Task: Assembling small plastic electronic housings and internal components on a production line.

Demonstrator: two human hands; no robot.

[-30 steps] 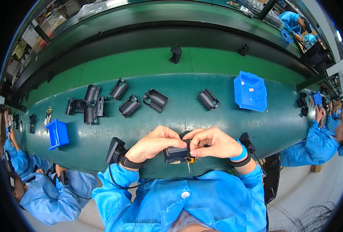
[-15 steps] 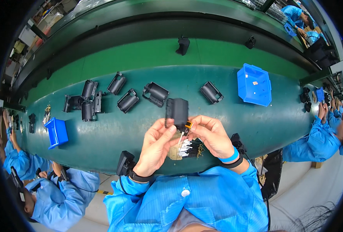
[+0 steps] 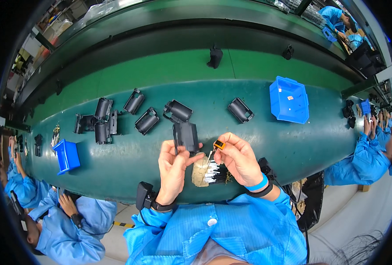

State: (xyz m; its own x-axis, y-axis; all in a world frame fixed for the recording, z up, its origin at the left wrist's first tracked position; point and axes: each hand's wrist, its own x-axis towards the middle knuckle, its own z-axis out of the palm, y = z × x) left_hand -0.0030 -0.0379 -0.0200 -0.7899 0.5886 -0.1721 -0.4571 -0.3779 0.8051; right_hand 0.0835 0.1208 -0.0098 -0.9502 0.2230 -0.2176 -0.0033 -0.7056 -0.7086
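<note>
My left hand (image 3: 171, 168) grips a black plastic housing (image 3: 186, 137), held up above the green table (image 3: 266, 141). Between the fingertips of my right hand (image 3: 243, 162) is a small orange-and-black component (image 3: 220, 145), with thin leads running down from it. The component is apart from the housing, to its right. Below and between my hands, a bundle of black wires with white ends (image 3: 212, 171) lies beside a tan piece (image 3: 199, 172). My left fingertips partly cover the housing's lower edge.
Several black housings (image 3: 147, 121) lie across the table's left and middle, with another housing (image 3: 240, 110) at right. Blue bins stand at right (image 3: 289, 101) and left (image 3: 67, 157). Beyond runs a green belt (image 3: 249, 64) carrying black parts. Co-workers in blue sit at both sides.
My left hand has moved left and slightly down with the housing. The orange-and-black component, which was against the housing's lower right corner, is now apart from it in my right hand.
</note>
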